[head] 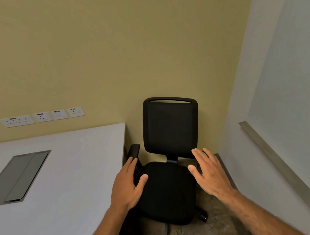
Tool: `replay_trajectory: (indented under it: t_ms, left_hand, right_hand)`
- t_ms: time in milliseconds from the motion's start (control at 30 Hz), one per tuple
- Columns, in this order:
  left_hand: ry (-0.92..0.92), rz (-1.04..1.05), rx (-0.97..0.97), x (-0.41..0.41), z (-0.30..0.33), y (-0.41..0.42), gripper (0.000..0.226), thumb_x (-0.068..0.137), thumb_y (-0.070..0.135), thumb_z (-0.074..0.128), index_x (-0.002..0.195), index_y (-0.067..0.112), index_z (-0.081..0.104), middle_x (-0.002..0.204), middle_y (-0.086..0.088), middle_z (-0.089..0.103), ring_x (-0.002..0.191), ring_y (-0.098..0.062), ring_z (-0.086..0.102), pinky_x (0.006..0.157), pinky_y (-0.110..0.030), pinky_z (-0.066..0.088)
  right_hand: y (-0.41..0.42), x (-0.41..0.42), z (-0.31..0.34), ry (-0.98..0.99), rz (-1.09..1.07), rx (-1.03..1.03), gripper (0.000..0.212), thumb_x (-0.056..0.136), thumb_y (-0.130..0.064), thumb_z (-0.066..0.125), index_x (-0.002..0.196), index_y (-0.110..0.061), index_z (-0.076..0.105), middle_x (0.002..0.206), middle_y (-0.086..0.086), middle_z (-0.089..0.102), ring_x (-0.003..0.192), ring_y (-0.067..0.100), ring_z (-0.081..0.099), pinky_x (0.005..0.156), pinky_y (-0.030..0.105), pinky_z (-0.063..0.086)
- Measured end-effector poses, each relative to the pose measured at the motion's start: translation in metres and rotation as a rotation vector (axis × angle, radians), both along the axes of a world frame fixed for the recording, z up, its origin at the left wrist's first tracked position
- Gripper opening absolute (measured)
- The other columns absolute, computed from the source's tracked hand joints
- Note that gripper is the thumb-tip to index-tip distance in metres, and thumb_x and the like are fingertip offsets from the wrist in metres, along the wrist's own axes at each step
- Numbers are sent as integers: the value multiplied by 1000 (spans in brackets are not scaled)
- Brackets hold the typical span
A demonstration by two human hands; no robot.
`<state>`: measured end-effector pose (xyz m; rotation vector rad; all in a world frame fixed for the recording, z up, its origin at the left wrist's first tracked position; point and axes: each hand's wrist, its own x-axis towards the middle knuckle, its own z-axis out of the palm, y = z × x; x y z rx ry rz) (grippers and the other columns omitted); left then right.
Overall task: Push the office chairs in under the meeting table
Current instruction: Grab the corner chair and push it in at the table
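A black office chair on castors stands in the room's corner, its seat facing me and its mesh back near the yellow wall. It sits just right of the grey meeting table, beside the table's end rather than under it. My left hand hovers open over the chair's left armrest, fingers spread. My right hand is open over the right armrest, which it mostly hides. I cannot tell whether either hand touches the chair.
A dark cable hatch is set into the tabletop. Wall sockets line the yellow wall. A pale partition with a metal rail closes in the right side, leaving a narrow carpeted strip around the chair.
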<state>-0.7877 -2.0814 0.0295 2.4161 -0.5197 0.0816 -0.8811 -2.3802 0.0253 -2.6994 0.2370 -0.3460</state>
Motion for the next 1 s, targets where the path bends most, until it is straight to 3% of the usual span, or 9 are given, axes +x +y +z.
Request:
replay_trajectory:
  t_ms: [133, 367, 533, 800, 1000]
  left_hand:
    - [34, -52, 50, 52, -26, -29, 77, 91, 78, 35, 156, 38, 27, 163, 11, 27, 147, -15, 30, 116, -39, 28]
    - [107, -162, 139, 133, -65, -72, 77, 91, 77, 35, 155, 35, 30, 161, 7, 34, 146, -15, 34, 113, -34, 27]
    - [90, -136, 123, 183, -70, -101, 75, 92, 73, 39, 155, 32, 31, 160, 6, 36, 144, -15, 35, 112, -35, 29]
    - [90, -36, 149, 311, -61, -178, 71, 96, 63, 45, 156, 30, 28, 161, 0, 33, 145, -22, 35, 114, -43, 32]
    - [50, 31, 219, 448, -48, -266, 66, 100, 48, 51, 156, 20, 30, 163, -5, 31, 145, -26, 34, 116, -43, 31]
  right_hand:
    - [-31, 31, -19, 44, -87, 17, 68, 101, -60, 28, 158, -23, 26, 165, -4, 28, 153, 19, 13, 120, 33, 14]
    - [-82, 64, -53, 209, -252, 72, 66, 103, -56, 36, 158, -22, 26, 164, 0, 29, 153, 21, 16, 122, 41, 22]
    - [-122, 112, -49, 252, -241, 48, 66, 102, -59, 35, 158, -25, 26, 164, 0, 29, 153, 21, 18, 121, 42, 24]
    - [-224, 282, -28, 248, -55, -2, 64, 103, -50, 45, 157, -20, 28, 158, 5, 38, 146, 23, 31, 116, 41, 33]
    - [-294, 435, -50, 317, 82, -24, 67, 102, -44, 49, 158, -16, 25, 163, 4, 30, 152, 24, 21, 122, 41, 27]
